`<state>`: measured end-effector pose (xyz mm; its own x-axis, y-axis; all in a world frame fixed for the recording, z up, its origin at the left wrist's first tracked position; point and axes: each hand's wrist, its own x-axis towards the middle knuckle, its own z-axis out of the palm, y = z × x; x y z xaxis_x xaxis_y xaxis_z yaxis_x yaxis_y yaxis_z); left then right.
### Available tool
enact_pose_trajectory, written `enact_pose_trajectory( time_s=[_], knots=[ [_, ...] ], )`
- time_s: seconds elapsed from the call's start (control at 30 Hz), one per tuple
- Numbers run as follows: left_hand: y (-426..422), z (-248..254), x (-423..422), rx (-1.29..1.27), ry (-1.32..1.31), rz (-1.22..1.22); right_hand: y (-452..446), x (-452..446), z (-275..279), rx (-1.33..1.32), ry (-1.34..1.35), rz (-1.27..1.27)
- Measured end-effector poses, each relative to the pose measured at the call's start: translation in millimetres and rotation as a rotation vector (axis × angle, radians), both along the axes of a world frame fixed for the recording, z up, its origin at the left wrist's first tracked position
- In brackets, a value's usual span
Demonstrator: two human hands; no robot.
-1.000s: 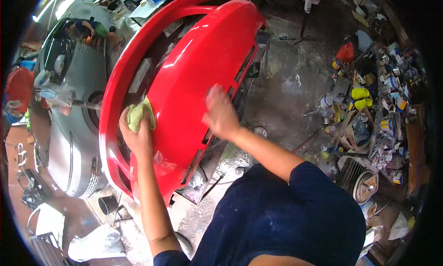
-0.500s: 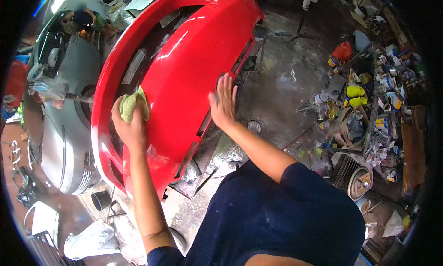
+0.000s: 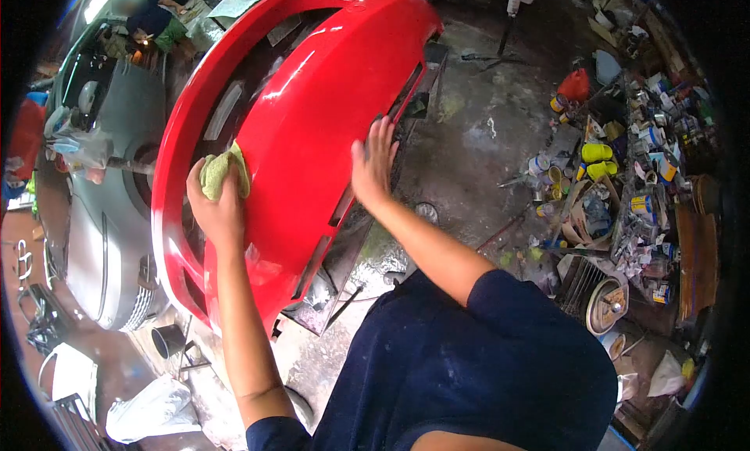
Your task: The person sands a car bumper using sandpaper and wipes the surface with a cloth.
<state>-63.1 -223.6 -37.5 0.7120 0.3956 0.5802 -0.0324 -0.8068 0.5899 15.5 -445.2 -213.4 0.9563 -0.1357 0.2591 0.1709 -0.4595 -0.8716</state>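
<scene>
A glossy red car bumper (image 3: 312,115) stretches out in front of me, raised above the floor on a dark stand. My left hand (image 3: 215,209) is closed around a crumpled yellow-green cloth (image 3: 223,173), at the inner edge of the bumper's long opening. On the opposite side, my right hand (image 3: 373,163) lies with fingers extended along the bumper's right edge, near its slots. Something dark shows beside those fingers, but I cannot tell what it is. The underside of the right palm is hidden.
A grey car (image 3: 109,185) stands at the left, with another person (image 3: 152,25) behind it. Paint cans and yellow containers (image 3: 598,152) crowd the right side. A black bucket (image 3: 168,340) and a white bag (image 3: 156,412) sit at lower left.
Both hands hold nearly the same places on the bumper, and the view has shifted slightly. The person at upper left has changed posture, with an arm now stretched out.
</scene>
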Motion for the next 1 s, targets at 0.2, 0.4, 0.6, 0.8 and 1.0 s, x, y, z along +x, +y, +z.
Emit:
enact_pose_trajectory(
  time_s=[0.2, 0.4, 0.6, 0.8, 1.0],
  knots=[
    [-2, -1, -1, -0.039, -0.007, 0.0, 16, -82, -24, -0.233, -0.158, 0.227],
    [-2, -1, -1, -0.013, -0.014, 0.004, -23, 35, 19, 0.016, 0.121, -0.014],
    [-1, -1, 2, 0.019, -0.021, 0.008, -4, 11, 26, 0.053, 0.196, 0.054],
    [1, -2, 1, -0.009, -0.021, 0.001, -12, 37, 33, 0.292, 0.413, -0.067],
    [0, 1, -2, 0.013, -0.022, -0.021, -6, 41, 17, 0.241, 0.366, -0.092]
  ],
)
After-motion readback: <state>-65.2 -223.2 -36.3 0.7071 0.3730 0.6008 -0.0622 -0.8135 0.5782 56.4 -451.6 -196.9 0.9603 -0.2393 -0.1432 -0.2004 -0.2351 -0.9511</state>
